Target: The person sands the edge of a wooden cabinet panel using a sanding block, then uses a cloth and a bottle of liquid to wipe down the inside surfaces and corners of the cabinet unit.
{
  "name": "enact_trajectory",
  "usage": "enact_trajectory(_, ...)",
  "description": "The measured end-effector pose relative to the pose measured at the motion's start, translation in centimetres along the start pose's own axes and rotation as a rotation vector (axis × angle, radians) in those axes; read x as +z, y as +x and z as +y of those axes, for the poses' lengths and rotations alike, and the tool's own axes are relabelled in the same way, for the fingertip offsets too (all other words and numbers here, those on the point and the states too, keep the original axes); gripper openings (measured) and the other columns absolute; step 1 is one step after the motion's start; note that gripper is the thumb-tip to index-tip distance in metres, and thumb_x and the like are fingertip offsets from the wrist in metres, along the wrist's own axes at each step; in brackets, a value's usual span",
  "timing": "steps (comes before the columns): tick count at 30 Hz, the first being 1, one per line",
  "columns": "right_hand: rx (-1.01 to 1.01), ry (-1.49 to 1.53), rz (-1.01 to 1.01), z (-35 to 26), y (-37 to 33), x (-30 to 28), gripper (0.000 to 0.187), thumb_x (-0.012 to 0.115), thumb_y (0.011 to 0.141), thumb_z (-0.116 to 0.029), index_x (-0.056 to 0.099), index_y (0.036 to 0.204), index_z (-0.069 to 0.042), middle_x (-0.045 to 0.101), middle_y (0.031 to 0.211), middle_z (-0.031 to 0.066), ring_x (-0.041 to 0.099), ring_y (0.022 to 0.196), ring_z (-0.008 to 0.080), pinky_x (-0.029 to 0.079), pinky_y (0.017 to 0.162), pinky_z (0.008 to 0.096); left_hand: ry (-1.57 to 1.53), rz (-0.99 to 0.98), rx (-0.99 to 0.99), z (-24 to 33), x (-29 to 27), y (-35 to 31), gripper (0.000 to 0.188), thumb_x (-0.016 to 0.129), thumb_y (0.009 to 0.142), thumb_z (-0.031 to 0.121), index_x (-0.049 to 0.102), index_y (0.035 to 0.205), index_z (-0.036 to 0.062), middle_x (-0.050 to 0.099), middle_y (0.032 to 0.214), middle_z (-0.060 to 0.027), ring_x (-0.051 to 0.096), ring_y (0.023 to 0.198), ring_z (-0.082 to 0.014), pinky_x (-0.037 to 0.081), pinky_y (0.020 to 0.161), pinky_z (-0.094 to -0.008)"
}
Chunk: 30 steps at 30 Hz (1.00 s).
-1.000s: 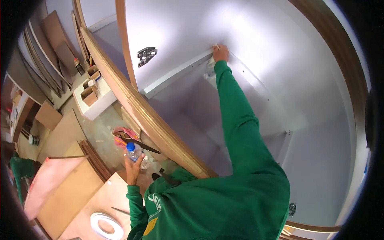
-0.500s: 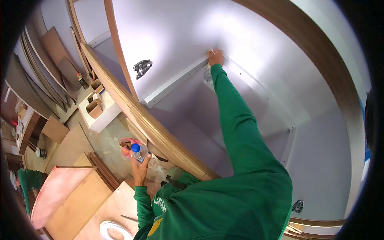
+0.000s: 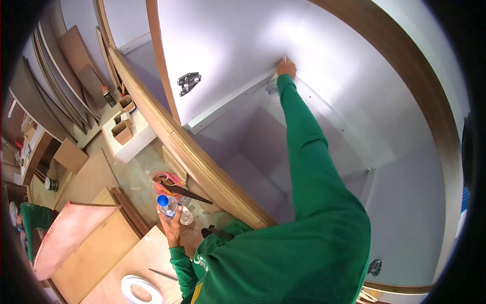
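Observation:
In my left hand (image 3: 171, 226), low on the left side, is a clear plastic bottle (image 3: 170, 206) with a blue cap, fingers wrapped around it. My right arm stretches far into a pale cabinet (image 3: 223, 45). At its inner corner, just above a white batten (image 3: 233, 104), my right hand (image 3: 286, 69) is closed on a crumpled whitish wad (image 3: 272, 87). Part of the wad hangs below the fingers; I cannot tell whether it is cloth or plastic. A metal hinge (image 3: 189, 84) is fixed to the cabinet panel left of that hand.
A wooden edge (image 3: 187, 147) runs between the cabinet and the floor. Beyond my left hand lie a pink bag (image 3: 161, 177) and a handsaw (image 3: 190, 194). A white box (image 3: 132, 144) carries small brown boxes. Boards (image 3: 55, 81) lean far left; a green-sleeved person (image 3: 36, 223) is there. A white ring (image 3: 140, 289) lies near.
The view has shifted slightly. My left hand with the bottle has moved down and left, uncovering more of the handsaw. My right hand, still gripping the wad, sits slightly higher along the corner.

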State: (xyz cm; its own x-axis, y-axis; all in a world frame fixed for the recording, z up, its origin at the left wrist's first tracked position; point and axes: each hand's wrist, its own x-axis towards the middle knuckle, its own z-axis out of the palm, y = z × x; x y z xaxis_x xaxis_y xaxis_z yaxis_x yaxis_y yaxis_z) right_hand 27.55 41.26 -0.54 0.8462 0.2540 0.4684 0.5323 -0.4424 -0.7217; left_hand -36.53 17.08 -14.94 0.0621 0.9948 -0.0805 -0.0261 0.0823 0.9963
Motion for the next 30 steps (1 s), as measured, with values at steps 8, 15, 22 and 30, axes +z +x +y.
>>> enact_trajectory(8,0.059,-0.267,-0.23,-3.7,-6.1,0.5,0.032,0.063,0.088,-0.032,0.069,0.113,-0.014,0.05,0.136,0.0119,0.054,0.122,0.0339,0.046,0.099,0.0469,-0.006,0.005,-0.051,-1.2,0.1,-0.4,0.057,0.077,0.085,0.024,0.046,0.13,0.0045,0.058,0.11,-0.0065,0.056,0.1,-0.0189,0.045,0.092,-0.0335)
enact_trajectory(15,-0.127,-0.382,-0.127,-0.3,-3.0,1.2,0.032,0.061,0.087,-0.026,0.066,0.116,-0.013,0.057,0.121,0.0167,0.058,0.112,0.0338,0.05,0.093,0.0442,0.023,-0.053,-0.027,-1.0,0.8,0.2,0.057,0.077,0.085,0.018,0.046,0.132,0.0041,0.058,0.114,-0.0061,0.056,0.103,-0.0178,0.045,0.094,-0.0327)
enact_trajectory(22,-0.267,-0.19,-0.174,-2.6,-9.9,-1.6,0.033,0.06,0.089,-0.019,0.066,0.121,-0.018,0.059,0.128,0.0054,0.053,0.12,0.0334,0.043,0.098,0.0494,0.031,-0.144,0.006,-1.0,2.4,2.0,0.059,0.077,0.084,0.015,0.045,0.132,0.0033,0.058,0.113,-0.0073,0.058,0.101,-0.0184,0.048,0.089,-0.0328)
enact_trajectory(30,-0.048,-0.324,-0.202,-2.2,-3.7,-1.5,0.028,0.058,0.093,-0.028,0.068,0.117,-0.016,0.053,0.134,0.0044,0.05,0.123,0.0367,0.041,0.097,0.0561,0.08,-0.296,0.049,-0.2,3.6,4.0,0.06,0.078,0.085,0.018,0.044,0.132,0.0025,0.059,0.108,-0.0072,0.059,0.096,-0.018,0.049,0.087,-0.0326)
